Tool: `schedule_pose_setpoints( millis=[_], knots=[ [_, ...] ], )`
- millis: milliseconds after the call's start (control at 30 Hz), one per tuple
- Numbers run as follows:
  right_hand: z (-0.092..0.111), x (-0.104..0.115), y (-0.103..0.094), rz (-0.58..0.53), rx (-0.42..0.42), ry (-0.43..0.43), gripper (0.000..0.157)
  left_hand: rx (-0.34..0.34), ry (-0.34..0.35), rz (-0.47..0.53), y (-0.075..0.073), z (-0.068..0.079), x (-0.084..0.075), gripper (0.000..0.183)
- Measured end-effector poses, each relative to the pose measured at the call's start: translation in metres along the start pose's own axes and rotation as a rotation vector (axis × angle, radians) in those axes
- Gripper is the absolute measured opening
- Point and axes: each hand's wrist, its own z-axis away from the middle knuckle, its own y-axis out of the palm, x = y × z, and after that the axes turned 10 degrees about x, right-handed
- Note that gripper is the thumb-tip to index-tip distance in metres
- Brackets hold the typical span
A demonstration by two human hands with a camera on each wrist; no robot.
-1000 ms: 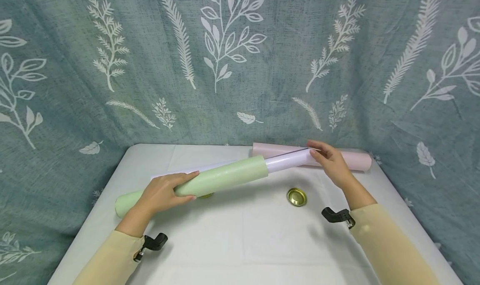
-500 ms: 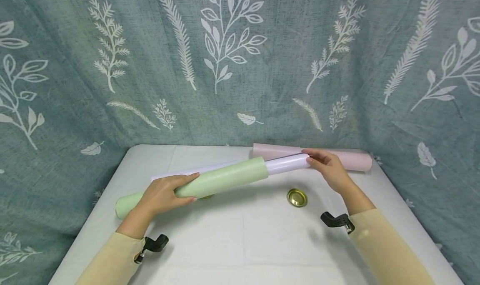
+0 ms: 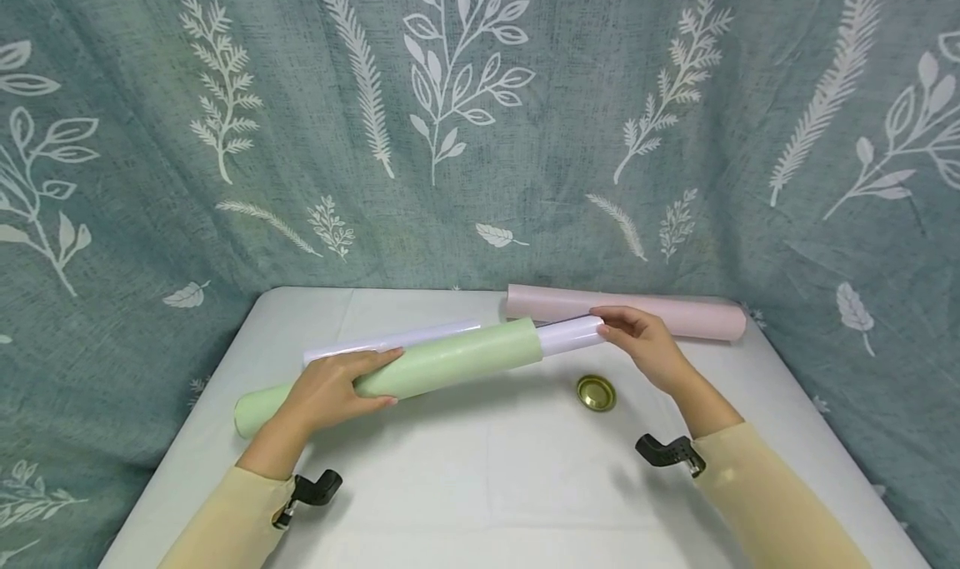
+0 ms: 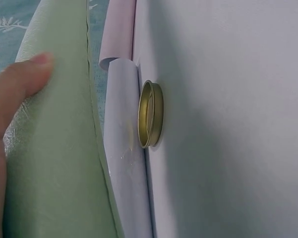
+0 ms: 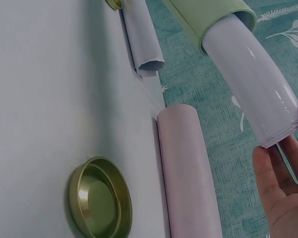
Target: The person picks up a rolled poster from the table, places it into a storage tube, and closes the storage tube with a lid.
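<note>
My left hand (image 3: 322, 394) grips a pale green rolled tube (image 3: 457, 361), held slanting above the table with its right end higher. Out of that right end sticks a glossy lavender rolled sheet (image 3: 570, 336). My right hand (image 3: 645, 348) holds the lavender roll's outer edge between thumb and fingers. In the right wrist view the lavender roll (image 5: 253, 74) sits inside the green tube's mouth (image 5: 245, 17), with layered edges at its outer end. How deep it reaches inside is hidden.
Behind the green tube lies another lavender roll (image 3: 397, 338). A pink roll (image 3: 697, 315) lies at the back right. One shallow gold round tin (image 3: 596, 392) rests on the white table; another gold tin (image 4: 156, 114) shows beside the lavender roll in the left wrist view.
My right hand has moved left and slightly down with the lavender roll's end, and less of it sticks out of the green tube. My left hand stays almost in place.
</note>
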Motion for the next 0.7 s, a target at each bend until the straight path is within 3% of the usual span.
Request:
schedule_pose_setpoints(
  millis=[367,700],
  knots=[
    [-0.003,0.001,0.016,0.031,0.013,-0.012,0.041,0.002,0.013,0.012,0.0,-0.001,-0.002,0.069],
    [-0.01,0.007,0.029,0.016,0.039,0.042,0.039,-0.018,0.032,0.005,0.001,0.0,-0.001,0.07]
  ],
)
